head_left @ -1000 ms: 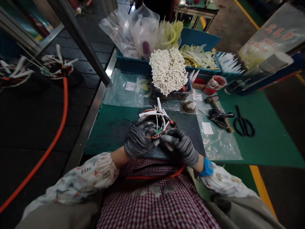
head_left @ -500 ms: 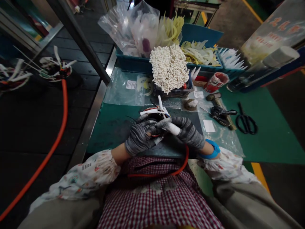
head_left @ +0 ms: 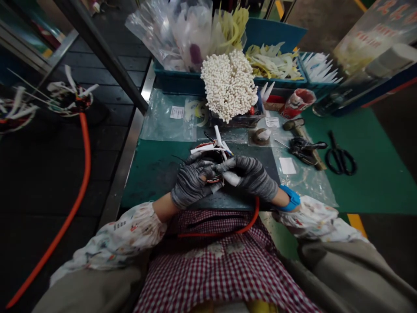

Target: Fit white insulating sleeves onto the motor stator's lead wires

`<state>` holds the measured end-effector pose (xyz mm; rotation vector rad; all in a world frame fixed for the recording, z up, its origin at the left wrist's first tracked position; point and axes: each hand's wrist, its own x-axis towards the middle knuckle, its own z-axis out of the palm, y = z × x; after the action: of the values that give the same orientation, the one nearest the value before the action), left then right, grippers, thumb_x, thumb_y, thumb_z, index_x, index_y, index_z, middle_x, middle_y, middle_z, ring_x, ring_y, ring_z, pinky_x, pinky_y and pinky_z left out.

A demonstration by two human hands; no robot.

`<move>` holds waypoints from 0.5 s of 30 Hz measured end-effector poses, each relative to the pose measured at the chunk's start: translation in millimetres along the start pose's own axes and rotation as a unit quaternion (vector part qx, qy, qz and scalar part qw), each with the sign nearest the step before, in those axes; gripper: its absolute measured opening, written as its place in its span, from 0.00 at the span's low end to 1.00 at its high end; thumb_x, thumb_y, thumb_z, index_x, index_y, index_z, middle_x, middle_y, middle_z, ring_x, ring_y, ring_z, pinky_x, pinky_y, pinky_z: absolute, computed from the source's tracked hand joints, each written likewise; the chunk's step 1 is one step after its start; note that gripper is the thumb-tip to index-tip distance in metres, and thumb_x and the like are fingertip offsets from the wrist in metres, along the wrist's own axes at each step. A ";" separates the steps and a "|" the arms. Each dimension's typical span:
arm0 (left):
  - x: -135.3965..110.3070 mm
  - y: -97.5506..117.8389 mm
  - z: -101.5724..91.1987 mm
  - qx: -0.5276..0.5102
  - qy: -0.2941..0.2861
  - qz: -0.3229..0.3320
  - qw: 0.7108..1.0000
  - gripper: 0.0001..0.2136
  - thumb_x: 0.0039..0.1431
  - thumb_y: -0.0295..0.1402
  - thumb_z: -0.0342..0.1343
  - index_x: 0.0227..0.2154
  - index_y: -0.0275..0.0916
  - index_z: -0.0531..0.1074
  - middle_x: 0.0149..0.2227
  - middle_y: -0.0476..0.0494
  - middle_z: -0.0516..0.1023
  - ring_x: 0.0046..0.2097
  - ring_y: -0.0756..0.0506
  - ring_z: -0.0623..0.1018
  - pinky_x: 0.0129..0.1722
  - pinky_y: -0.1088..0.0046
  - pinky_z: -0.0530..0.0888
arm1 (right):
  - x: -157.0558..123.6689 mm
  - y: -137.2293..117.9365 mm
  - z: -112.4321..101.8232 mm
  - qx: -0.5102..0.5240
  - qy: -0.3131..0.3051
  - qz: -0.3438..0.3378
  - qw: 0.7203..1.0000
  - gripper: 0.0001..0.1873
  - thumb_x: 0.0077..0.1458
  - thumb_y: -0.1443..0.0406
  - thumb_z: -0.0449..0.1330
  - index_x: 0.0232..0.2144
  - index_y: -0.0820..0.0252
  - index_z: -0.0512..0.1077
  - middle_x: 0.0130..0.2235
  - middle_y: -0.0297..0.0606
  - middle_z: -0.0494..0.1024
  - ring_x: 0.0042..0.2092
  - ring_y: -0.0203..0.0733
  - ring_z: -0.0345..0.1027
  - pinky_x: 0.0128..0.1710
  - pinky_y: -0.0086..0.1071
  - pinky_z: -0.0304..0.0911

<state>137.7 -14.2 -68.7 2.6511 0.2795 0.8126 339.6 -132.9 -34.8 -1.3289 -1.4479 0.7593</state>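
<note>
A ring-shaped motor stator [head_left: 213, 177] with coppery windings sits at the front of the bench, largely covered by my hands. White sleeved leads [head_left: 219, 137] and a dark wire stick up from its far side. My left hand [head_left: 192, 182], in a grey striped glove, is closed round the stator's left side. At the near right rim, my right hand [head_left: 252, 176] has thumb and index finger drawn together in a pinch, white covering on the thumb tip. What lies between those fingertips is hidden. An orange hose [head_left: 256, 215] hangs over the bench's front edge by my right wrist.
A bundle of thin white tubes [head_left: 228, 87] stands behind the stator. Blue bins [head_left: 177, 82] hold bags and yellowish strips. Rightward lie a hammer [head_left: 295, 124], a black-wrapped tool [head_left: 302, 150], scissors [head_left: 340, 161] and a red cup [head_left: 297, 104]. Wired stators [head_left: 70, 98] stand at left.
My right thumb has shifted downward and its fingers have parted slightly from my left hand, showing more of the rim. The left hand keeps its hold. The whole view has tilted a little.
</note>
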 end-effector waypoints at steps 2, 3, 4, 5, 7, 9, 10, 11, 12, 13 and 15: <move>-0.5 0.7 -0.1 -0.008 0.012 0.010 1.000 0.11 0.72 0.43 0.61 0.48 0.44 0.80 0.48 0.46 0.88 0.53 0.41 0.86 0.69 0.53 0.73 | -3.9 3.1 -1.3 -0.002 -0.060 -0.031 0.998 0.07 0.65 0.61 0.67 0.42 0.54 0.85 0.42 0.38 0.89 0.41 0.44 0.84 0.46 0.39 0.81; -0.9 0.9 -0.1 -0.012 0.017 0.014 1.000 0.11 0.72 0.43 0.62 0.48 0.44 0.81 0.48 0.46 0.88 0.53 0.41 0.86 0.69 0.53 0.73 | -6.6 5.1 -1.3 -0.006 -0.087 -0.036 0.996 0.08 0.66 0.59 0.67 0.43 0.52 0.85 0.42 0.37 0.88 0.41 0.44 0.83 0.46 0.39 0.81; -1.4 1.0 -0.1 -0.016 0.018 0.017 1.000 0.11 0.72 0.42 0.62 0.49 0.43 0.81 0.48 0.46 0.88 0.53 0.41 0.86 0.69 0.54 0.73 | -9.7 7.2 -1.0 -0.011 -0.097 -0.031 0.995 0.08 0.67 0.58 0.67 0.45 0.51 0.84 0.42 0.36 0.88 0.41 0.43 0.83 0.45 0.38 0.80; -1.9 1.0 -0.1 -0.020 0.016 0.017 1.000 0.11 0.72 0.43 0.61 0.49 0.43 0.81 0.48 0.46 0.89 0.53 0.41 0.86 0.69 0.54 0.73 | -13.0 9.4 -0.7 -0.019 -0.091 -0.018 0.996 0.09 0.68 0.56 0.68 0.46 0.51 0.84 0.41 0.35 0.87 0.40 0.42 0.82 0.43 0.37 0.80; -3.1 0.8 -0.2 -0.024 0.003 0.007 1.000 0.12 0.73 0.44 0.59 0.48 0.42 0.81 0.49 0.45 0.89 0.53 0.41 0.86 0.69 0.52 0.73 | -19.1 12.9 -1.3 -0.049 -0.059 0.006 0.997 0.09 0.69 0.57 0.68 0.48 0.50 0.82 0.40 0.34 0.87 0.38 0.42 0.82 0.40 0.35 0.79; -4.0 0.4 -0.2 -0.022 -0.024 -0.017 0.999 0.13 0.72 0.45 0.58 0.46 0.42 0.81 0.50 0.44 0.88 0.54 0.39 0.86 0.69 0.51 0.74 | -23.1 13.4 -3.8 -0.089 -0.059 -0.029 0.994 0.07 0.69 0.58 0.68 0.47 0.50 0.82 0.41 0.35 0.87 0.41 0.43 0.82 0.43 0.36 0.79; -4.2 0.2 0.0 -0.018 -0.036 -0.029 0.999 0.14 0.72 0.46 0.58 0.46 0.42 0.81 0.50 0.43 0.88 0.55 0.39 0.86 0.68 0.51 0.74 | -23.7 12.0 -5.0 -0.106 -0.078 -0.065 0.989 0.05 0.69 0.59 0.67 0.46 0.49 0.82 0.43 0.35 0.87 0.43 0.43 0.83 0.46 0.37 0.79; -4.3 0.1 0.3 -0.015 -0.043 -0.035 0.998 0.14 0.72 0.46 0.58 0.46 0.43 0.81 0.50 0.43 0.88 0.55 0.39 0.86 0.67 0.51 0.75 | -23.2 9.7 -5.4 -0.116 -0.107 -0.105 0.982 0.05 0.69 0.60 0.66 0.45 0.49 0.82 0.45 0.36 0.88 0.45 0.44 0.83 0.49 0.38 0.79; -4.1 0.0 0.7 -0.013 -0.044 -0.036 0.998 0.14 0.73 0.46 0.58 0.46 0.43 0.82 0.50 0.43 0.89 0.55 0.39 0.86 0.66 0.52 0.76 | -21.3 6.8 -4.6 -0.119 -0.135 -0.136 0.974 0.06 0.70 0.61 0.65 0.45 0.48 0.82 0.47 0.36 0.88 0.47 0.44 0.83 0.50 0.39 0.79; -3.7 -0.2 1.3 -0.011 -0.037 -0.029 0.999 0.14 0.73 0.45 0.58 0.48 0.43 0.82 0.49 0.43 0.89 0.54 0.39 0.86 0.65 0.53 0.77 | -17.9 3.6 -2.2 -0.125 -0.147 -0.144 0.971 0.06 0.71 0.61 0.63 0.45 0.47 0.82 0.46 0.34 0.88 0.46 0.44 0.83 0.51 0.38 0.79; -2.4 -0.8 2.8 -0.004 -0.007 -0.003 1.000 0.14 0.73 0.43 0.59 0.51 0.43 0.82 0.49 0.43 0.89 0.52 0.40 0.87 0.64 0.54 0.78 | -5.4 -1.3 6.9 -0.155 -0.124 -0.095 0.976 0.08 0.71 0.61 0.62 0.42 0.46 0.82 0.42 0.31 0.87 0.44 0.43 0.83 0.49 0.36 0.80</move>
<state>137.3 -14.9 -72.4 2.6467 0.2795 0.7903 332.3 -137.2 -37.1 -1.3345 -1.9252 0.6045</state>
